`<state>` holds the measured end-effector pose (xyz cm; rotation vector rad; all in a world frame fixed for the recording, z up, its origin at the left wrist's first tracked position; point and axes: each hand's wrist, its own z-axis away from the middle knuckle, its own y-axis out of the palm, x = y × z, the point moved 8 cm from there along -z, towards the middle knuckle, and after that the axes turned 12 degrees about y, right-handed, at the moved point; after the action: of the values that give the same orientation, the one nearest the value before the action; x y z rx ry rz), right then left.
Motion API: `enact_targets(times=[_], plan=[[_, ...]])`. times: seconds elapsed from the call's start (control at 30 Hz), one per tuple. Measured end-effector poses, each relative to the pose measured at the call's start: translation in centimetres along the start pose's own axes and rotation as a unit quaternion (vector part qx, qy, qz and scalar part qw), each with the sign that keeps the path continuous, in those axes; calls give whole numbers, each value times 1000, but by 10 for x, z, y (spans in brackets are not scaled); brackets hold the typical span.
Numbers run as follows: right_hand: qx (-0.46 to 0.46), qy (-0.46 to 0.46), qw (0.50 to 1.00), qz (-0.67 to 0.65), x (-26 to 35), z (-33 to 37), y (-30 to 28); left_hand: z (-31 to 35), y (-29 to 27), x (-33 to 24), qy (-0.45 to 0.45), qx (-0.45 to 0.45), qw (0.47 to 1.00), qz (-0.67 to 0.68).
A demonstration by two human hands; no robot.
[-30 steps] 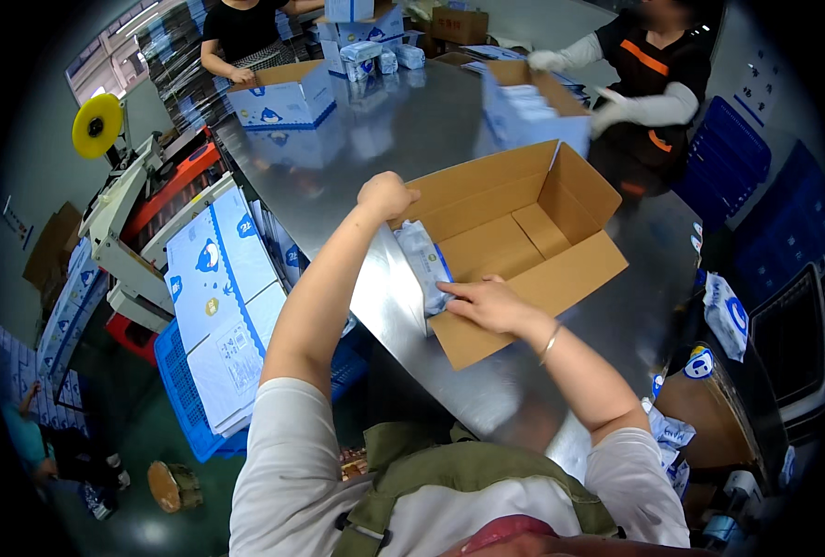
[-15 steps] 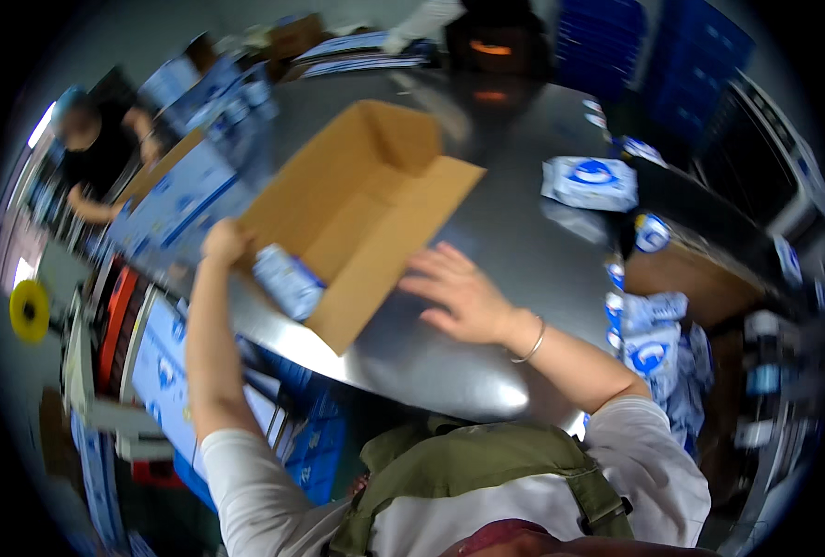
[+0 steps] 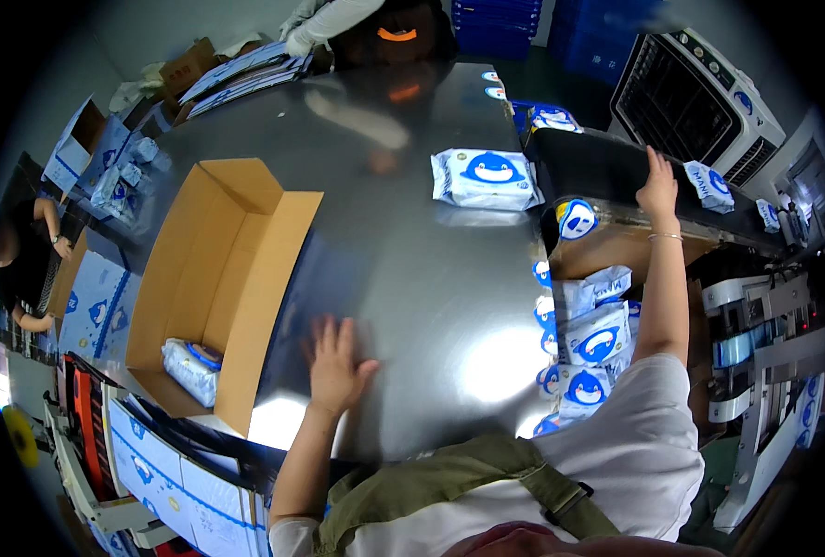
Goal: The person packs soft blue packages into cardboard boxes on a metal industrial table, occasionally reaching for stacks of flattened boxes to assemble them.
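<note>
An open cardboard carton lies on the metal table at my left, with one white-and-blue soft pack of wipes inside its near end. My left hand is just right of the carton, fingers spread and holding nothing; it is slightly blurred. Far to the right, my right hand reaches over the black conveyor belt with its fingers stretched out. Beside it on the belt lies another pack of wipes, apart from the fingers. One more wipes pack rests on the table's right side.
Several wipes packs are heaped below the belt, right of the metal table. Flattened cartons lie at the far left, near a person's gloved hand. Another person handles a carton at left. An air cooler stands behind the belt.
My left hand has let go of the carton's edge. My right hand has moved from beside the carton to above the belt. The view has turned right.
</note>
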<state>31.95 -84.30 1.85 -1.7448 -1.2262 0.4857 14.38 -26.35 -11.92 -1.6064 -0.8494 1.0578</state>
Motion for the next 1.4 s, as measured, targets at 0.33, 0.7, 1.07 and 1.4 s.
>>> enact_targets(times=[0.33, 0.7, 1.07, 1.4], plan=[[150, -322, 913, -201, 242, 119, 7, 9, 36, 58, -141, -10, 990, 31], [345, -288, 877, -174, 299, 164, 61, 1, 26, 45, -146, -110, 977, 108], [155, -377, 859, -311, 260, 193, -48, 38, 37, -2, -246, -231, 657, 675], [146, -390, 872, 258, 275, 81, 110, 39, 36, -4, -259, -168, 696, 649]])
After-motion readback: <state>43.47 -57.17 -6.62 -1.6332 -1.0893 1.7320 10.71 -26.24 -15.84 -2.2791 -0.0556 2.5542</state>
